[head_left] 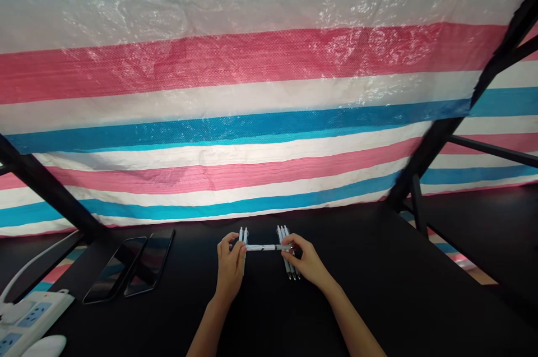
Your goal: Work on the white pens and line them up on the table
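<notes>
A white pen with a grey grip lies crosswise between my two hands. My left hand pinches its left end, and my right hand pinches the grey end near the tip. Beside the left fingers stand the ends of a couple of white pens, lying lengthwise on the black table and partly hidden by that hand. By the right fingers, several similar pens lie side by side, their tips pointing towards me. The right fingers partly cover them.
Two dark phones lie on the black table to the left. A white power strip with a plugged cable sits at the lower left. Striped sheeting hangs behind, with black frame bars at both sides.
</notes>
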Demonstrator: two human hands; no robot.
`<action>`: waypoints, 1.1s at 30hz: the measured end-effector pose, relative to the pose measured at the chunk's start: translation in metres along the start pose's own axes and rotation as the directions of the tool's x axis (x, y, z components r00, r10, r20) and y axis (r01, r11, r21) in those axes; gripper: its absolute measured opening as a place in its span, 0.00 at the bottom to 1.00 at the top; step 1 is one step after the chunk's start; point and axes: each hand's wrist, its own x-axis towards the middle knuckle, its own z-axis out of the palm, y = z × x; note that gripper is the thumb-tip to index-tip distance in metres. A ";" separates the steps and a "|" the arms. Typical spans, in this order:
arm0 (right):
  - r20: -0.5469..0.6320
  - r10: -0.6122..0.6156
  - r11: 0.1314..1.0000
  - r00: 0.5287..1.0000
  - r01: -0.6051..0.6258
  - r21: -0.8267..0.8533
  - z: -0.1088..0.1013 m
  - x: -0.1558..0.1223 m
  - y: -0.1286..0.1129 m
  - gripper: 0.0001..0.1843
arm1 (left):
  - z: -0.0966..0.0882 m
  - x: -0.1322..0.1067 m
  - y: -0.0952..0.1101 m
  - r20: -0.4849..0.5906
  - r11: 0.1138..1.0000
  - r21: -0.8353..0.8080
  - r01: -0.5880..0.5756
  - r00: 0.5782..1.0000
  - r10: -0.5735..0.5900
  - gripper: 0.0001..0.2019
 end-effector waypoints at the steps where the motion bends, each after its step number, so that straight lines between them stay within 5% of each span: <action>1: -0.013 0.005 1.000 1.000 -0.005 -0.003 0.000 0.000 0.001 0.12 | 0.000 0.000 0.000 -0.001 1.000 0.001 -0.004 1.000 0.004 0.14; 9: 0.092 0.082 0.993 0.992 -0.073 -0.096 -0.004 -0.001 -0.007 0.25 | -0.001 0.001 0.001 -0.014 1.000 -0.017 0.001 1.000 -0.002 0.14; 16: 0.059 0.030 1.000 0.998 -0.030 -0.002 -0.006 0.001 0.001 0.10 | -0.005 0.002 0.011 -0.015 0.999 -0.029 0.027 1.000 -0.027 0.14; 33: -0.033 -0.103 0.993 0.994 0.101 -0.054 -0.004 0.002 0.000 0.11 | -0.004 0.007 0.010 0.091 0.913 -0.294 0.282 0.960 -0.267 0.26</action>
